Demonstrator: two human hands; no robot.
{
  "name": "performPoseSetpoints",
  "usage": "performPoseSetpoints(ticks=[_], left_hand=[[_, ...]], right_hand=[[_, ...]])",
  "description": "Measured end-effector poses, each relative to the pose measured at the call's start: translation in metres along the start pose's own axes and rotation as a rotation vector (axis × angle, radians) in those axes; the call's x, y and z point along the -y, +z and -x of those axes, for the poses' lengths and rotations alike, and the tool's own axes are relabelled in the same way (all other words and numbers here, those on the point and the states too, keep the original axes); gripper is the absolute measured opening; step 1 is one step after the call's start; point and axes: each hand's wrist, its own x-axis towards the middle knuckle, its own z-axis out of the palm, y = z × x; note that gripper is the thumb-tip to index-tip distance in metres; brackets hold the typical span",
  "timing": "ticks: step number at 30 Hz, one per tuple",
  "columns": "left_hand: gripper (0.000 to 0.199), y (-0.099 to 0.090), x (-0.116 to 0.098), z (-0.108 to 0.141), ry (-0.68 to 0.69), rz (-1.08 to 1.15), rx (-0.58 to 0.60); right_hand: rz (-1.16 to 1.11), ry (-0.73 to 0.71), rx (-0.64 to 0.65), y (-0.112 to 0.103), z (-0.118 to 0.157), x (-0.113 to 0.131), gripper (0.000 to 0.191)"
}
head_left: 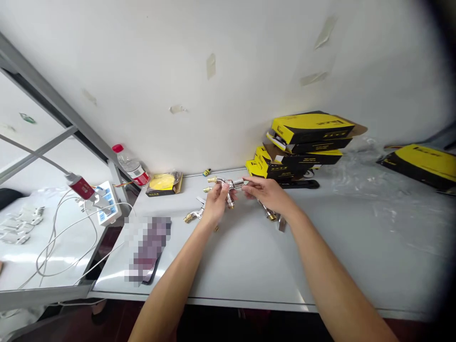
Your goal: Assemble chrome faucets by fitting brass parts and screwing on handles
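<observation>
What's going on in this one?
A person is holding a chrome tap with brass fittings in both hands, just above a white table. The left hand wraps around the tap, while the right hand grips its chrome end. A second chrome-and-brass tap lies on the table beside the left hand. Stacked yellow-and-black cardboard boxes sit farther back against the wall.

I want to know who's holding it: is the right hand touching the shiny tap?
Touching. The head view shows the fingertips of the right hand pressed against the silver end of the chrome tap.
</observation>
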Motion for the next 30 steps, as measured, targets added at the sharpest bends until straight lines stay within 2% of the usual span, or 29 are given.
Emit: performPoseSetpoints(ticks=[3, 6, 10, 13, 16, 18, 23, 27, 30], left_hand=[[0.050, 0.000, -0.001, 0.000, 0.011, -0.012, 0.001], [0.049, -0.001, 0.000, -0.001, 0.015, -0.013, 0.006], [0.048, -0.003, 0.003, -0.004, -0.018, 0.012, -0.026], [0.047, -0.005, 0.003, -0.004, -0.022, -0.030, -0.034], [0.044, -0.005, 0.004, -0.004, 0.012, -0.067, 0.011], [0.044, -0.004, 0.004, -0.004, 0.030, -0.082, 0.036], [0.046, -0.004, -0.001, -0.003, 0.020, -0.086, 0.014], [0.048, -0.005, -0.003, -0.002, 0.014, -0.059, 0.038], [0.048, -0.004, 0.000, -0.003, 0.029, -0.054, 0.065]], right_hand=[[0.009, -0.065, -0.127, 0.003, -0.001, 0.002, 0.050], [-0.079, -0.010, -0.102, 0.007, 0.000, 0.007, 0.058], [-0.086, -0.078, -0.032, 0.005, 0.004, 0.013, 0.050], [-0.120, -0.029, 0.043, 0.003, 0.004, 0.012, 0.055], [-0.161, 0.053, -0.044, 0.005, 0.003, 0.008, 0.062], [-0.167, 0.060, -0.094, 0.006, 0.002, 0.007, 0.061], [-0.117, 0.059, 0.027, 0.002, 0.003, 0.010, 0.060], [-0.067, 0.020, -0.081, 0.003, 0.002, 0.008, 0.052], [-0.168, 0.045, -0.121, 0.005, 0.001, 0.008, 0.052]])
